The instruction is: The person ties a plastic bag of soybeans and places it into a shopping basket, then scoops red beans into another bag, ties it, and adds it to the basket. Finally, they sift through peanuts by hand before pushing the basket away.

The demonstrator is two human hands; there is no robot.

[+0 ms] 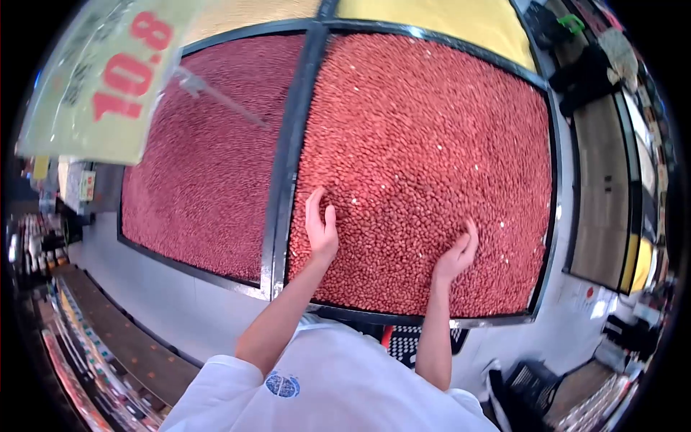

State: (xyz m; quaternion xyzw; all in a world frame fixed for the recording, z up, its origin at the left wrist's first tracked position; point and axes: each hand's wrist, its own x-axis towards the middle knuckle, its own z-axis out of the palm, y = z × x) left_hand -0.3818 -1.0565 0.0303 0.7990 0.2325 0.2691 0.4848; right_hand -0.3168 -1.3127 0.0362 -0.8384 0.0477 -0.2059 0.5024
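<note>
A wide bin of red peanuts (417, 144) lies in front of me, framed by a dark metal rim (289, 144). Over its near left part is my left hand (321, 223), fingers apart and nothing in it. My right hand (455, 252) is above the near right part, its fingers slightly curled and apart, also holding nothing. Both hands have their palms turned inward, close to the peanuts. Whether the fingertips touch them is hard to tell. To the left, a second bin holds smaller dark red beans (216, 158).
A price sign (108, 79) reading 10.8 hangs at the upper left. Yellow grain (446, 25) fills a bin behind the peanuts. A black basket (407, 342) is below the near rim. Shelves (115, 331) stand at the lower left. A person in dark clothing (586, 79) is at the upper right.
</note>
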